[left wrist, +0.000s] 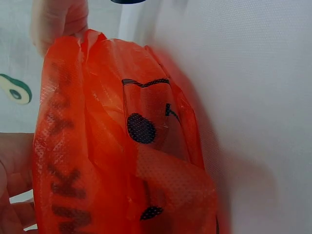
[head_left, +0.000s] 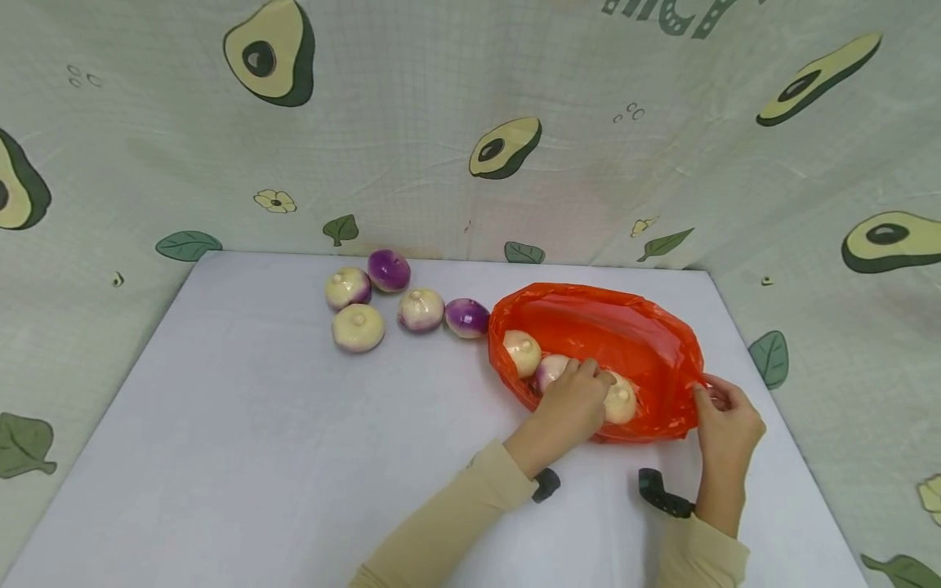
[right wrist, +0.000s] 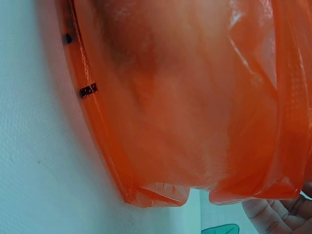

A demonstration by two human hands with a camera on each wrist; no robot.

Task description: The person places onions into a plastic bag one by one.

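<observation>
A red plastic bag [head_left: 654, 335] with black print on its outside lies spread at the right of the table. Inside it show three shiny white-and-purple turnips [head_left: 523, 353]. My left hand [head_left: 564, 412] reaches over the near rim, its fingers bent down between two of the turnips; the bag hides the fingertips, so I cannot tell whether they grip one. At the bag's right end, my right hand [head_left: 728, 420] pinches the rim between thumb and fingers. That rim and the right-hand fingers [right wrist: 273, 214] also appear in the right wrist view.
Several more turnips [head_left: 358, 328] sit on the white table [head_left: 243, 425] left of the bag, the nearest purple one [head_left: 467, 318] right beside its left rim. A cloth [head_left: 397, 122] printed with avocados hangs behind the table. Both wrists wear black camera mounts [head_left: 662, 494].
</observation>
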